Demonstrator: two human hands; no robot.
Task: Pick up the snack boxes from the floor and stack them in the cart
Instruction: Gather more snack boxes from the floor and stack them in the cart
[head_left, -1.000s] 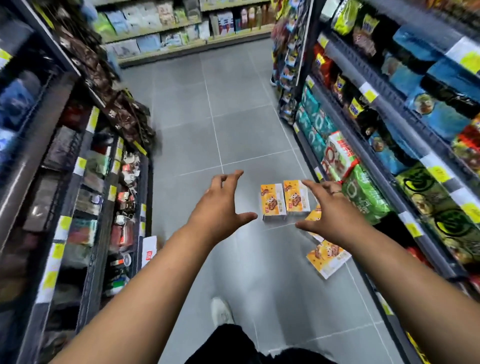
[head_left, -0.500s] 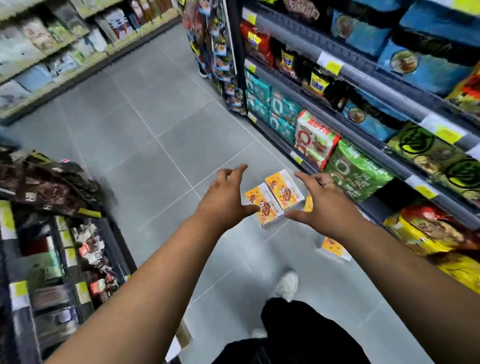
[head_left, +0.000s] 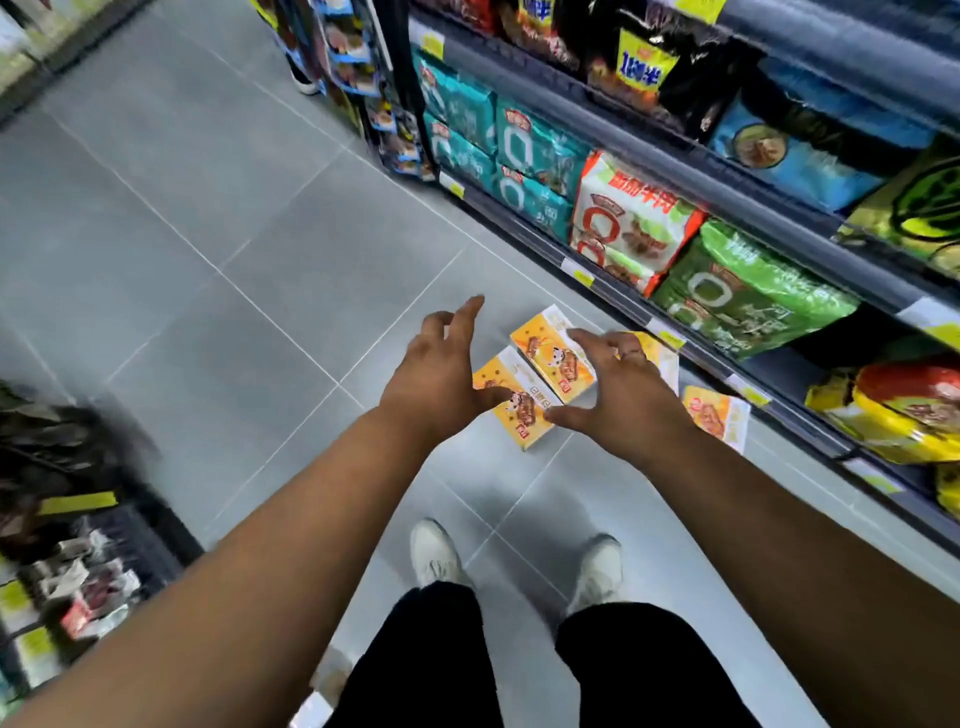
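While all visible snack boxes (head_left: 550, 356) lie on the floor (head_left: 234, 249) beside the lower shelf (head_left: 613, 293), the left hand (head_left: 441, 374) and right hand (head_left: 618, 400) are spread over the nearest pair, holding nothing; no box is lifted yet, and the cart is out of view.

Four orange snack boxes (head_left: 551, 358) on the floor (head_left: 208, 260), one of them partly hidden; two hands, a left hand (head_left: 441, 384) and a right hand (head_left: 623, 400); two white shoes (head_left: 434, 553); four teal bags (head_left: 535, 140), as far as the blur allows; one red-and-white bag (head_left: 628, 223) for certain; green bags (head_left: 743, 296), at least one, whose exact number cannot be told.
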